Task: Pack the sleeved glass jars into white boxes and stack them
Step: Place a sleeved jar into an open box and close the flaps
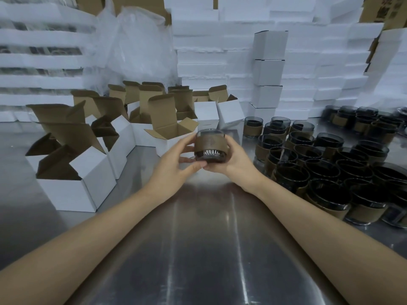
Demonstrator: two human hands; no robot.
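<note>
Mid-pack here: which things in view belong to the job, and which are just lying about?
Job: jar held in left hand and right hand; open box behind it; spare jars at right; empty boxes at left; column of closed boxes.
Lying about: plastic bags at the back; brown cartons up top.

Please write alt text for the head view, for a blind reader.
The left hand and right hand hold a dark glass jar with a brown sleeve above a steel table, before an open white box. More sleeved jars stand at right; closed white boxes are stacked behind.
</note>
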